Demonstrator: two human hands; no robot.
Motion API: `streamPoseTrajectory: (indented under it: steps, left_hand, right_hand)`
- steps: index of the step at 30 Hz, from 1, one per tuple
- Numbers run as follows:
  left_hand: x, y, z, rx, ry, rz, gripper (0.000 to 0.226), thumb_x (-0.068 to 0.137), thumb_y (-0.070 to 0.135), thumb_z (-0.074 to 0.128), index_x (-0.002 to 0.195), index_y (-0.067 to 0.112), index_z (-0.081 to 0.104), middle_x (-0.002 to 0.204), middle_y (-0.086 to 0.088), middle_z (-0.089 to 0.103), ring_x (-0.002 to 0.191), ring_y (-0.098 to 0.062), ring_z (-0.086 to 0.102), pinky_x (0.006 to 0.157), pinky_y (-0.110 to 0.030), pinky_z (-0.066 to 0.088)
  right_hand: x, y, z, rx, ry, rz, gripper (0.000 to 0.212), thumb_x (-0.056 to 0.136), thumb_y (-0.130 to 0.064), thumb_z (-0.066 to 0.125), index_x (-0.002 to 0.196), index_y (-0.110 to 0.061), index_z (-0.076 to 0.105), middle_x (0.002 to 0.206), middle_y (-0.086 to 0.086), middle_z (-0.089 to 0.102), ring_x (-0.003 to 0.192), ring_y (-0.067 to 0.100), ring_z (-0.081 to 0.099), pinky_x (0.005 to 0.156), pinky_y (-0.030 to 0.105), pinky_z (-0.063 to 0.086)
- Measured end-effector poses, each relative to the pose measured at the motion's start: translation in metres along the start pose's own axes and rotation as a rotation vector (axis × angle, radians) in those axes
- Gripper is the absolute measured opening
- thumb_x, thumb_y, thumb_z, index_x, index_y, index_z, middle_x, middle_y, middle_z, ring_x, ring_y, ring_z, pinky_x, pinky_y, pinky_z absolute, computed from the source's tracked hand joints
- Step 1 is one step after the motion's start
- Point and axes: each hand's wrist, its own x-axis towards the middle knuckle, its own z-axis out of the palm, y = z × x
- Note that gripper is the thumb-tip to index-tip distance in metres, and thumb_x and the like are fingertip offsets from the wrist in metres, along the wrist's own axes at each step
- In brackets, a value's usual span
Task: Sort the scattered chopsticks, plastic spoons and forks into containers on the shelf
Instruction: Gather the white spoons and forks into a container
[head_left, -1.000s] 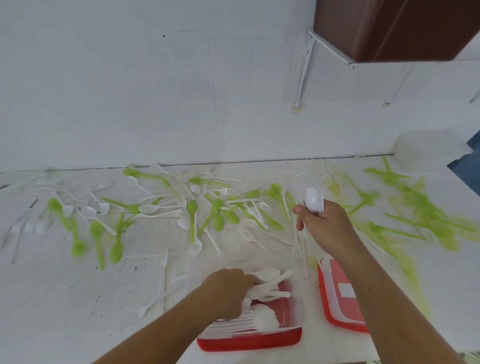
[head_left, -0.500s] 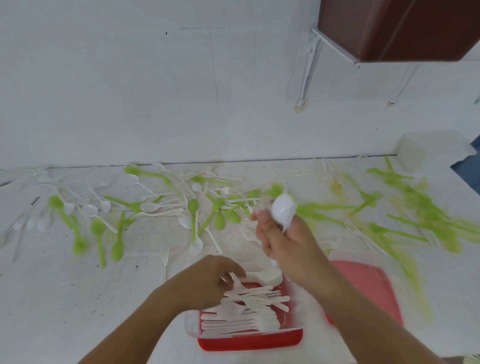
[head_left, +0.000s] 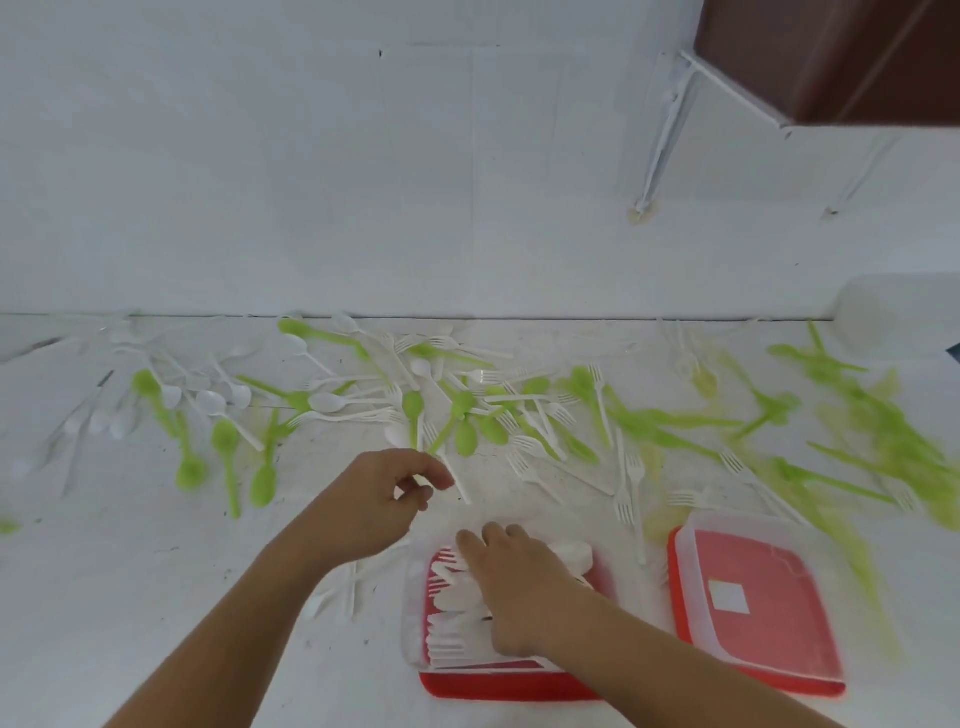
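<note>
At centre frame, pinching with the left hand (head_left: 384, 499) — thumb and curled fingertips closed on the thin handle of a white utensil (head_left: 460, 486), its far end lost among green spoons (head_left: 413, 408). Just below, the right hand (head_left: 514, 582) laid palm down, fingers stretched and loose, gripping nothing, on the pile of white cutlery (head_left: 452, 597) inside the red-bottomed container (head_left: 493, 688) at lower centre. To the lower right, near but apart, a second red container (head_left: 748, 561) with clear lid on. Across the middle band of the white surface (head_left: 156, 597), scattered green spoons and white forks (head_left: 626, 483) — blurred toward the right edge. Upper right, a brown cabinet (head_left: 831, 62).
</note>
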Motion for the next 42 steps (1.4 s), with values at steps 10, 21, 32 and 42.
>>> streamPoseTrajectory:
  steps: [10,21,32,42]
  left_hand:
    - [0.032,-0.005,0.007,0.153,-0.066,0.063,0.028,0.096,0.013,0.063,0.106,0.037,0.073,0.104,0.024,0.07,0.091,0.001,0.065,0.077,-0.011,0.049]
    - [0.145,0.013,0.077,0.697,-0.375,0.477,0.053,0.099,0.039,0.065,0.149,0.031,0.049,0.148,0.008,0.049,0.137,-0.017,0.043,0.109,-0.037,0.043]
    - [0.172,-0.009,0.123,0.829,-0.407,0.841,0.014,0.08,0.031,0.076,0.086,0.028,0.064,0.092,0.008,0.059,0.086,-0.017,0.059,0.068,-0.03,0.05]
    - [0.183,0.001,0.144,0.901,-0.306,0.862,0.018,0.081,0.012,0.05,0.089,0.022,0.063,0.083,0.005,0.057,0.082,-0.02,0.054,0.065,-0.031,0.046]
  right_hand:
    - [-0.008,0.057,-0.047,0.693,0.17,0.027,0.043,0.089,-0.008,0.066,0.127,-0.028,0.071,0.103,-0.014,0.07,0.09,0.0,0.067,0.084,0.02,0.055]
    - [0.029,0.187,-0.04,0.218,0.143,0.837,0.047,0.094,-0.054,0.06,0.124,-0.018,0.066,0.123,0.003,0.067,0.116,0.025,0.066,0.082,0.032,0.05]
    - [0.041,0.206,-0.027,0.457,0.196,0.889,0.027,0.083,-0.029,0.059,0.104,-0.013,0.065,0.104,0.006,0.067,0.102,0.032,0.067,0.072,0.029,0.045]
    - [0.059,0.201,-0.025,0.437,0.305,0.82,0.021,0.098,-0.036,0.056,0.106,-0.017,0.061,0.107,0.005,0.067,0.105,0.031,0.066,0.072,0.031,0.042]
